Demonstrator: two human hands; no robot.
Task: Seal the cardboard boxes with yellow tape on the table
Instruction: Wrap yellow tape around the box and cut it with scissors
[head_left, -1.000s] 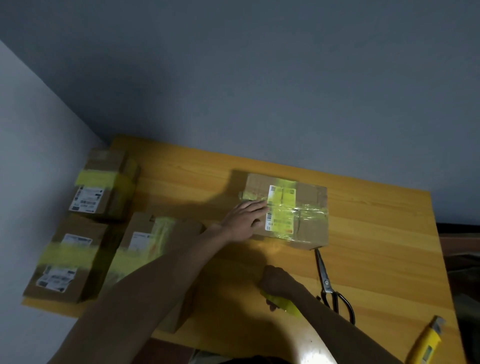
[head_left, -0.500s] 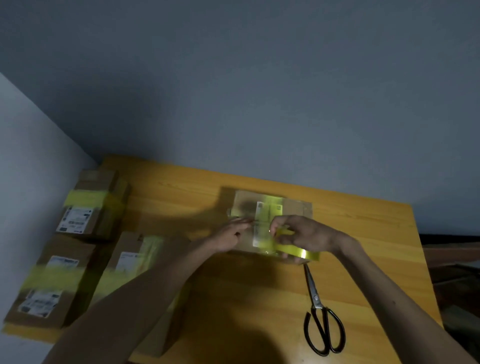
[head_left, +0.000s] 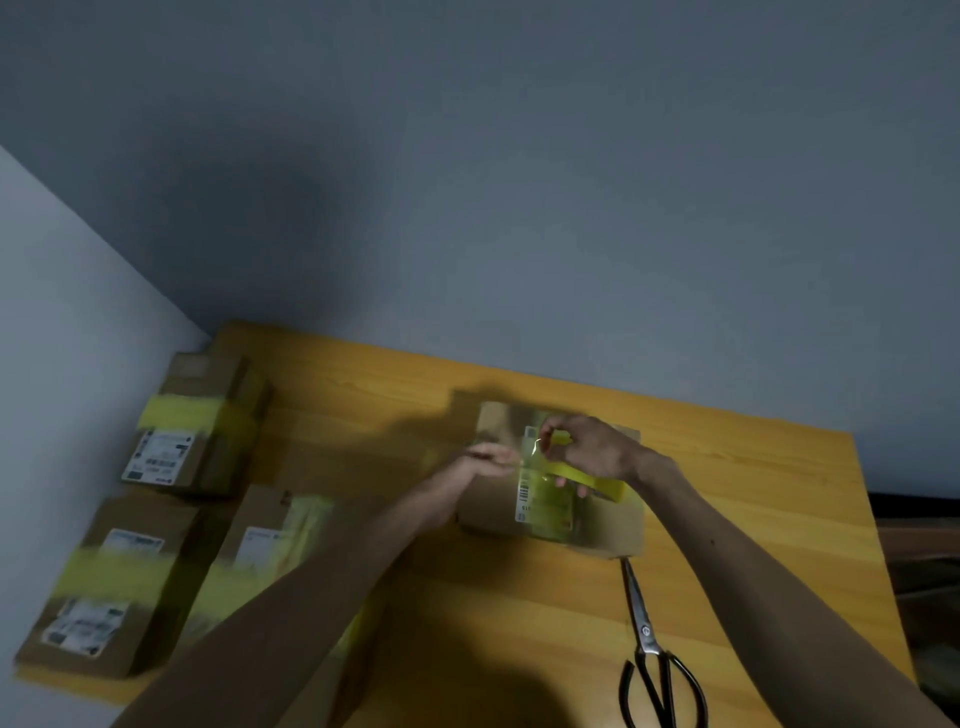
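Observation:
A cardboard box (head_left: 488, 514) with a white label and yellow tape across its top lies in the middle of the wooden table (head_left: 753, 499). Above it my right hand (head_left: 592, 449) grips the yellow tape roll (head_left: 597, 480). My left hand (head_left: 485, 460) pinches the loose end of the tape just left of the roll. A short clear-yellow strip runs between the two hands over the box's top.
Three more taped cardboard boxes sit at the left: one at the back (head_left: 192, 421), one at the front left corner (head_left: 109, 587), one partly under my left forearm (head_left: 260, 540). Black-handled scissors (head_left: 649, 654) lie right of centre near the front edge. Grey walls border the table.
My right hand came up from the table's front edge with the tape roll and now sits over the box. My left hand left the box top and took the tape's end.

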